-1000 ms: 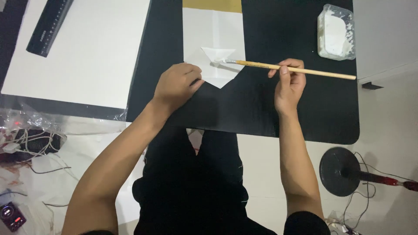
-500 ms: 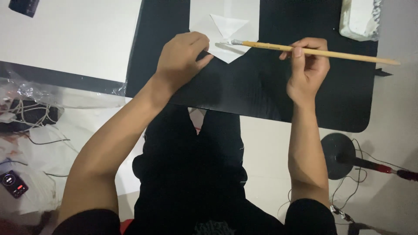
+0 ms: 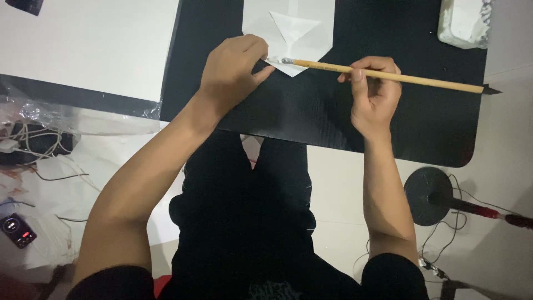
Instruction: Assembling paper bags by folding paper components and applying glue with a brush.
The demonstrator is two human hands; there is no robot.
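Observation:
A folded white paper (image 3: 300, 30) with a pointed lower end lies on a black mat (image 3: 311, 111). My left hand (image 3: 233, 69) presses on the paper's lower left edge, fingers curled. My right hand (image 3: 375, 91) grips a long wooden brush (image 3: 388, 75) that lies almost level, its grey tip (image 3: 286, 60) touching the paper's lower point beside my left fingertips.
A clear plastic tub (image 3: 463, 22) with white contents stands at the mat's far right corner. A large white sheet (image 3: 89, 44) lies to the left. Cables (image 3: 33, 144) and a small dark device (image 3: 18, 230) are on the floor at left, a round black stand base (image 3: 428, 195) at right.
The view has shifted so paper, mat and hands sit higher in frame. Both hands keep their hold; the brush tip stays at the paper's lower point.

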